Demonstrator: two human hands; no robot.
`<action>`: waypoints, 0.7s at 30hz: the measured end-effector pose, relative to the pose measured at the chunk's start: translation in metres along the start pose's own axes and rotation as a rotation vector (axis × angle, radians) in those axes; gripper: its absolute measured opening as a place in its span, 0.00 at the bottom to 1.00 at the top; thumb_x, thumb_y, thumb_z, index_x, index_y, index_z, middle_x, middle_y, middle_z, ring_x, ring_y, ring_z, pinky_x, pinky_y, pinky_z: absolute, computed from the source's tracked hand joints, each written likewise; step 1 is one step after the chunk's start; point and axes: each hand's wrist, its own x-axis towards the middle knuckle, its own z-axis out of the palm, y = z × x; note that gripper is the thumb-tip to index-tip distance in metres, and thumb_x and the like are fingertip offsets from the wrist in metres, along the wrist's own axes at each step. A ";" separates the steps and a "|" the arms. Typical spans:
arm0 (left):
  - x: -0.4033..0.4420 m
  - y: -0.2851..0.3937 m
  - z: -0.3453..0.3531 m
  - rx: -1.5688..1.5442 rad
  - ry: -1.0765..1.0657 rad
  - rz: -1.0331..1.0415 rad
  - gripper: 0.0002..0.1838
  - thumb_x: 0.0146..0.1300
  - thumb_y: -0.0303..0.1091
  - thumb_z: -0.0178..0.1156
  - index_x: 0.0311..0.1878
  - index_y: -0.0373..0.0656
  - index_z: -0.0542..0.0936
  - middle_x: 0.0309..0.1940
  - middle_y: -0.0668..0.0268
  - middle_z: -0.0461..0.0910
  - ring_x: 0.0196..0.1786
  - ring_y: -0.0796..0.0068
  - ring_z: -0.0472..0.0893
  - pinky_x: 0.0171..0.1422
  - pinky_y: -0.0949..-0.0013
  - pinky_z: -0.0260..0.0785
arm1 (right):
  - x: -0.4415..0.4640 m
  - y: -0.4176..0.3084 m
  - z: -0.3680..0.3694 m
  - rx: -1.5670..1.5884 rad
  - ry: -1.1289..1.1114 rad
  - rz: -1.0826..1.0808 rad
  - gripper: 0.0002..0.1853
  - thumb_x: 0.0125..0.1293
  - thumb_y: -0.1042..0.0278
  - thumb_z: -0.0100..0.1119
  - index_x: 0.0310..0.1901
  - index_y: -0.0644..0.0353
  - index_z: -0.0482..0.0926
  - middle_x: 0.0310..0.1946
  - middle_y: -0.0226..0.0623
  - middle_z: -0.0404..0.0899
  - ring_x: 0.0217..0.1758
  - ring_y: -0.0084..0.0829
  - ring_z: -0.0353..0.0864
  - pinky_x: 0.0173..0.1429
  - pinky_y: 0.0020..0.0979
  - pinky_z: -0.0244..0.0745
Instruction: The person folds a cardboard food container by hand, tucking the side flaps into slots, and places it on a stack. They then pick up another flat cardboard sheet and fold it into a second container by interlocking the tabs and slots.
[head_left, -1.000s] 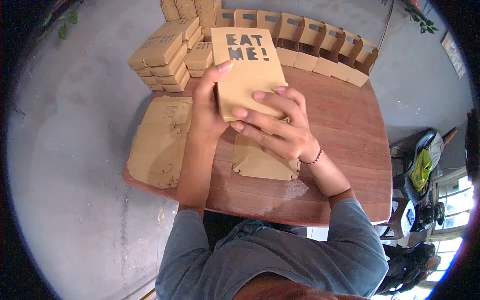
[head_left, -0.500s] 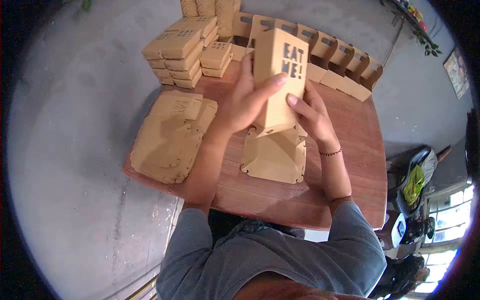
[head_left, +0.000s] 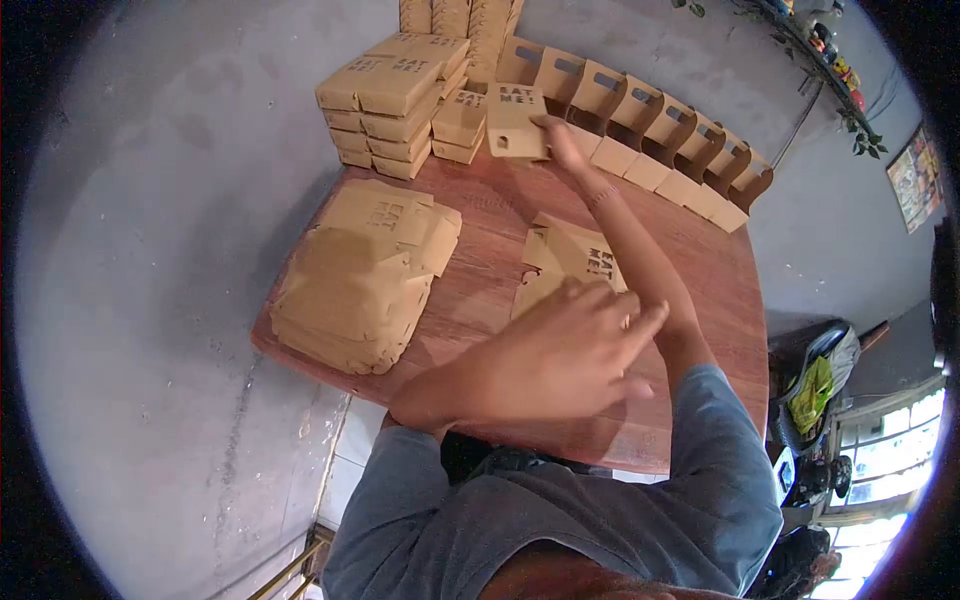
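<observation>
My right hand reaches to the back of the table and grips the right side of a folded cardboard box with "EAT ME!" cut into it. That box is beside a small stack of similar boxes. Near the front, my left hand is slightly blurred, with fingers apart and nothing in them. It hovers over a flat, unfolded cardboard blank and hides its lower part. More flat blanks lie piled at the left.
Taller stacks of closed boxes stand at the back left. A row of open cardboard carriers lines the back edge of the wooden table. A grey wall borders the table at the left.
The box has moved away from me to the back, now in my right hand alone. My left hand has let go of it and come down over the flat blank.
</observation>
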 end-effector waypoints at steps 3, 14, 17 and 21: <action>-0.007 0.006 -0.005 0.026 0.041 0.093 0.39 0.64 0.53 0.61 0.68 0.30 0.67 0.57 0.49 0.74 0.60 0.50 0.74 0.67 0.52 0.66 | 0.047 -0.002 0.032 -0.246 0.216 0.025 0.28 0.70 0.48 0.47 0.62 0.63 0.68 0.46 0.44 0.78 0.43 0.35 0.83 0.36 0.42 0.78; -0.010 -0.011 -0.023 0.041 0.117 -0.008 0.42 0.65 0.57 0.59 0.70 0.30 0.66 0.55 0.50 0.75 0.58 0.53 0.74 0.67 0.52 0.65 | 0.128 0.024 0.081 -0.545 0.395 -0.013 0.39 0.61 0.41 0.52 0.59 0.74 0.73 0.53 0.62 0.80 0.60 0.58 0.78 0.65 0.45 0.71; -0.009 -0.013 -0.025 0.043 0.123 -0.032 0.42 0.65 0.56 0.59 0.70 0.31 0.66 0.55 0.50 0.75 0.58 0.52 0.74 0.68 0.52 0.64 | 0.118 0.018 0.085 -0.542 0.309 -0.011 0.37 0.62 0.41 0.51 0.55 0.73 0.78 0.49 0.63 0.82 0.59 0.55 0.79 0.66 0.43 0.70; -0.007 -0.017 -0.025 0.057 0.125 -0.047 0.42 0.64 0.56 0.60 0.70 0.32 0.65 0.57 0.50 0.75 0.59 0.52 0.75 0.68 0.52 0.64 | 0.125 0.028 0.079 -0.489 0.268 -0.073 0.38 0.61 0.39 0.51 0.54 0.73 0.79 0.51 0.63 0.81 0.60 0.55 0.79 0.66 0.42 0.69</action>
